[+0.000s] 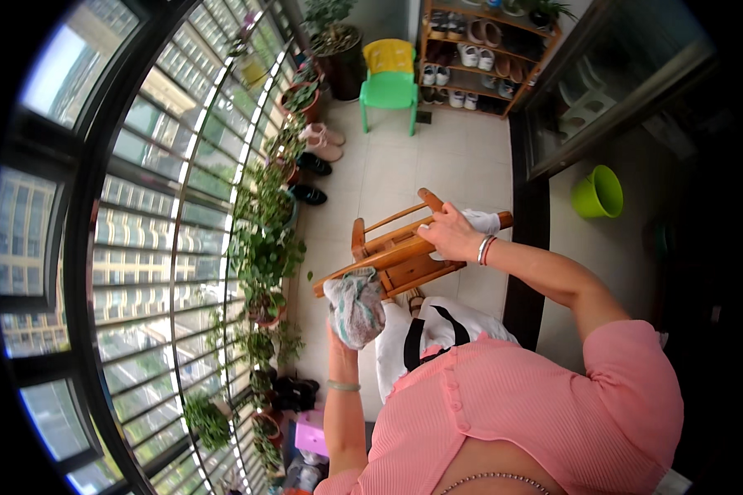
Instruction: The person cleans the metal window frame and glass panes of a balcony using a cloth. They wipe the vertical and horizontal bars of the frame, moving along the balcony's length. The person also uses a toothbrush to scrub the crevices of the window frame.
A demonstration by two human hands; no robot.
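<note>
The wooden stool (400,252) is tilting in front of the body, its long axis slanting from near left to far right; the right hand (456,234) is gripping its farther end, fingers closed over the wood; the left hand (338,336) is sitting by the nearer end, the grey cloth (357,311) hiding its fingers, their spread impossible to tell.

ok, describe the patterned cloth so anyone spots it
Find the barred window along the left, then the wooden stool mid-picture. At the stool's left end, the cloth covers most of the left hand. Grey with green marks, it stands out from the plain white trousers nearby.
</note>
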